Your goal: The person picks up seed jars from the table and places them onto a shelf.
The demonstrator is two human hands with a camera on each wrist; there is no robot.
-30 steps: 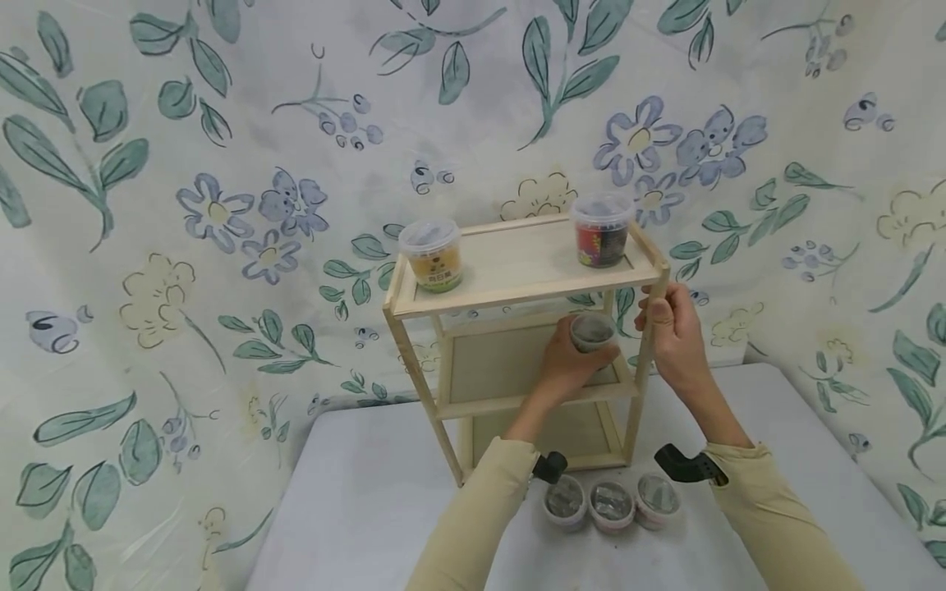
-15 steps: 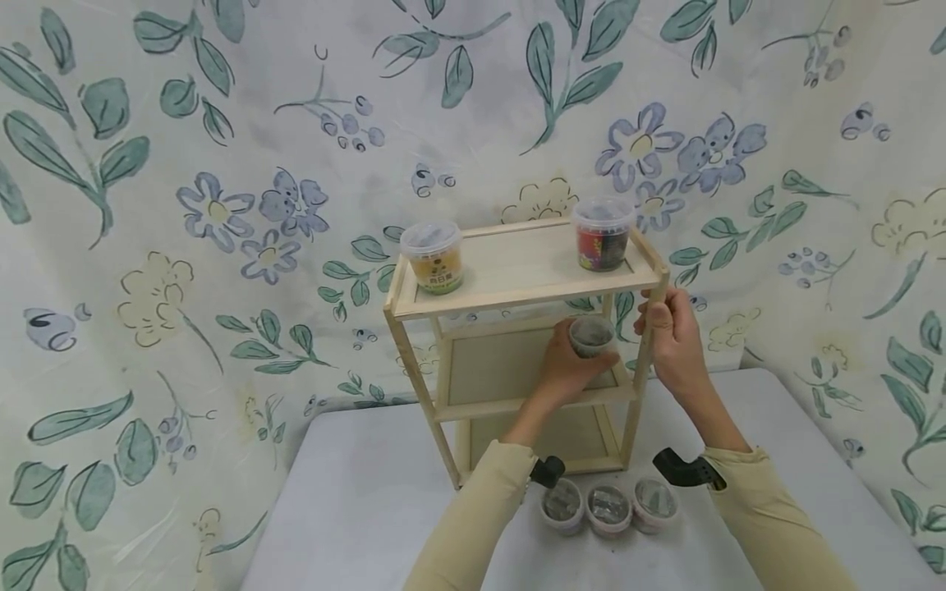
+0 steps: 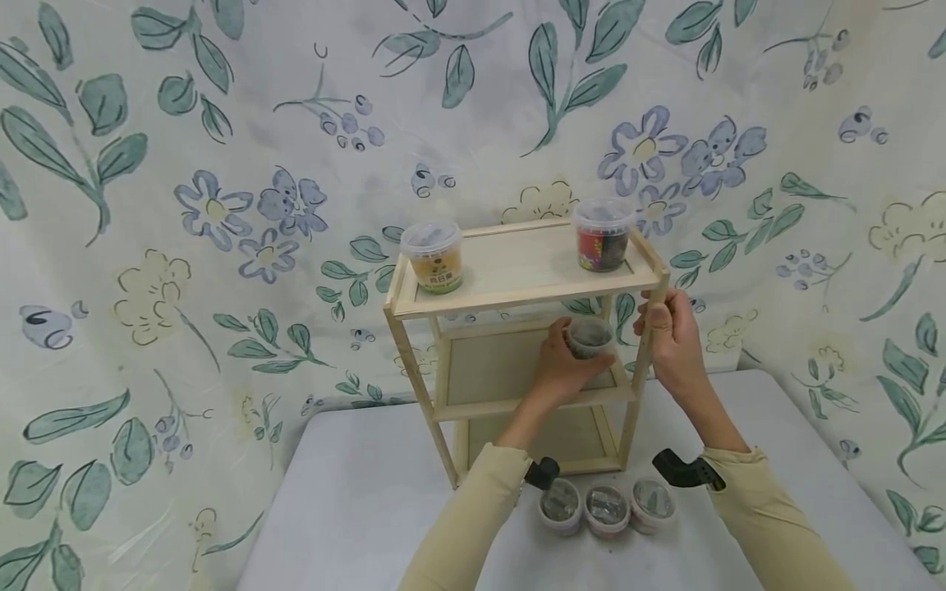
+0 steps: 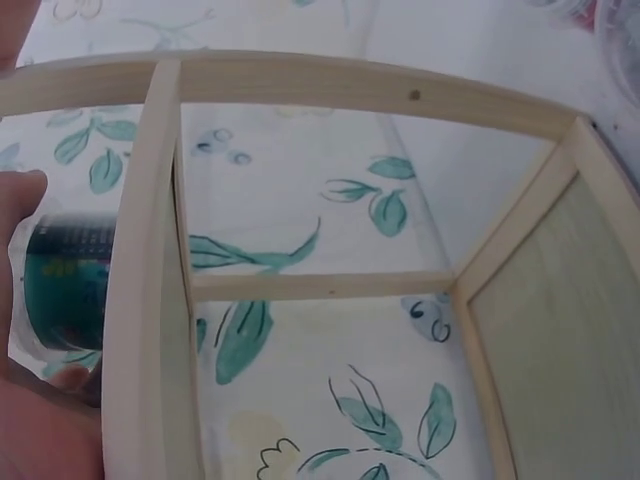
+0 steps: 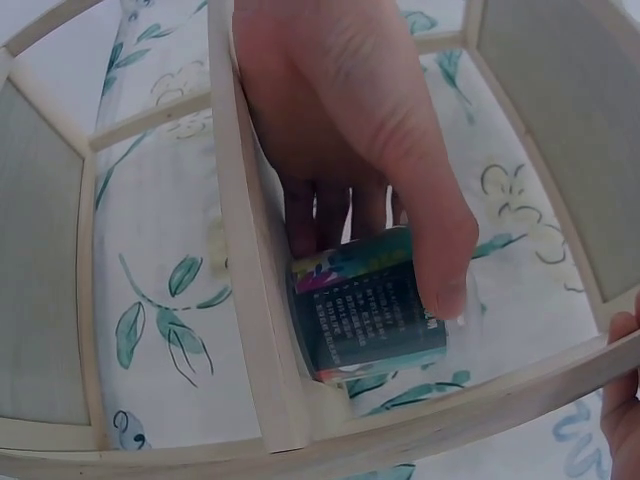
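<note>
My left hand (image 3: 563, 361) grips a lidded plastic cup (image 3: 590, 338) with a dark green printed label (image 5: 370, 310), thumb on one side and fingers round the other. The cup stands upright toward the right end of the middle shelf (image 3: 484, 369), its base right at the shelf's surface in the right wrist view. My right hand (image 3: 676, 332) grips the right front post (image 3: 641, 353) of the light wooden rack, just below its top. Up on the top shelf (image 3: 517, 250) are a yellow-labelled cup (image 3: 434, 258) at left and a red-and-black one (image 3: 602, 236) at right.
Three more lidded cups (image 3: 608, 510) stand in a row on the white table (image 3: 355, 492), in front of the rack's bottom shelf (image 3: 547, 439) and between my forearms. Behind the rack hangs a floral cloth (image 3: 266, 139).
The cup in my left hand has shifted very slightly down and left over the middle shelf. My right hand keeps its hold on the post.
</note>
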